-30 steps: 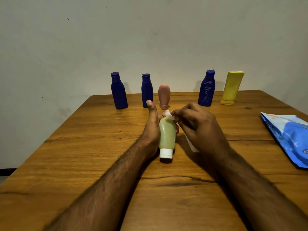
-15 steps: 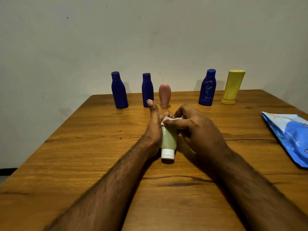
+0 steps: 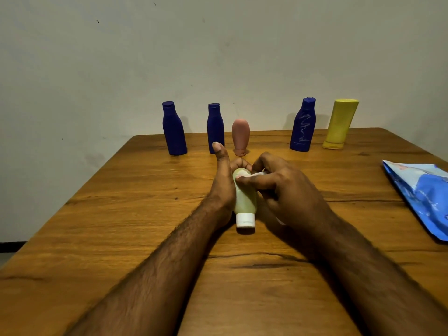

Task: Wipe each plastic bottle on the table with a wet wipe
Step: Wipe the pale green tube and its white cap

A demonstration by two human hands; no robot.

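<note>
A pale green bottle with a white cap stands cap-down at the table's middle. My left hand holds its left side, fingers wrapped behind it and thumb pointing up. My right hand pinches a white wet wipe against the bottle's upper end. Most of the wipe is hidden under the right hand. Along the far edge stand three dark blue bottles, a pink bottle and a yellow bottle.
The wooden table stands against a plain wall. A blue wet-wipe packet lies at the right edge. Bare wood stretches to the left of my arms and in front of the bottle row.
My right hand has slid the wipe over the top of the green bottle, from the right side toward the left. The left hand kept its hold.
</note>
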